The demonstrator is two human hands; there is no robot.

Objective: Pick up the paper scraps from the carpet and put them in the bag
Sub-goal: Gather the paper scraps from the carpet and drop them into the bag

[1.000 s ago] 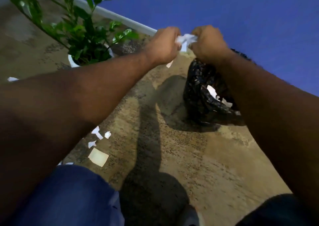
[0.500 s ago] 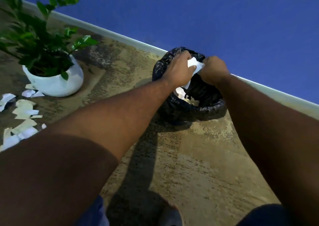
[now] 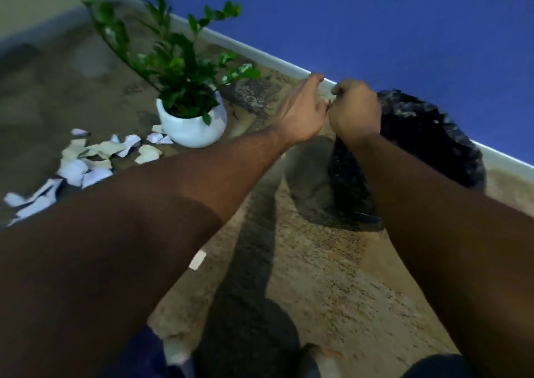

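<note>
A crumpled black bag (image 3: 427, 135) sits on the tan carpet (image 3: 318, 276) against the blue wall, partly hidden behind my right forearm. My left hand (image 3: 300, 114) is held out flat with fingers apart and no paper in it, just left of the bag. My right hand (image 3: 355, 112) is curled into a loose fist beside it, in front of the bag's rim; no paper shows in it. Several white and cream paper scraps (image 3: 86, 161) lie in a heap on the carpet at the left. One small scrap (image 3: 197, 259) lies under my left forearm.
A green plant in a white pot (image 3: 192, 123) stands on the carpet right next to the scrap heap. A white baseboard (image 3: 260, 54) runs along the blue wall. My knees show at the bottom edge.
The white paper held between both hands over the bag is gone from my hands. Both hands have lifted off the bag's rim and shifted left. The view has swung left, showing more scraps.
</note>
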